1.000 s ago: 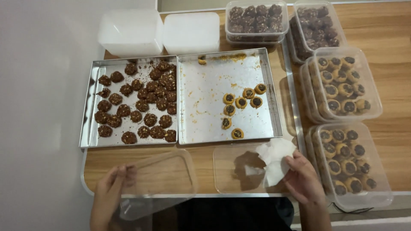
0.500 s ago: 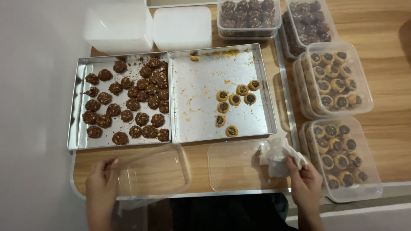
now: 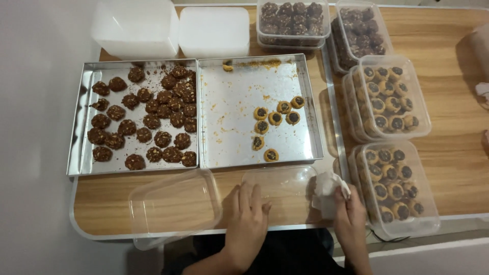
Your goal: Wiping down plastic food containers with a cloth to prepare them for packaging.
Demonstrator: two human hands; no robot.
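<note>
My left hand (image 3: 248, 214) lies flat, fingers together, palm down on the near left edge of the clear plastic lid (image 3: 282, 191), pinning it to the bench (image 3: 458, 168). My right hand (image 3: 348, 214) is closed around a crumpled white tissue (image 3: 327, 192), pinching it against the lid's right end. The lid lies just in front of the right baking tray (image 3: 224, 127), between the empty clear container (image 3: 173, 206) to its left and the filled cookie tub (image 3: 395, 186) to its right.

I judge the lid light, thin and springy, slick enough to skate under the tissue, so it is best held down flat or taken by its rim. The tissue is soft and takes whatever shape I squeeze it into.

Both forearms come in from the near edge, wrists low. Left of that tray sits the left baking tray (image 3: 81, 122) full of dark chocolate cookies (image 3: 147, 122); a few jam-centred cookies (image 3: 275, 119) remain on the right one.
</note>
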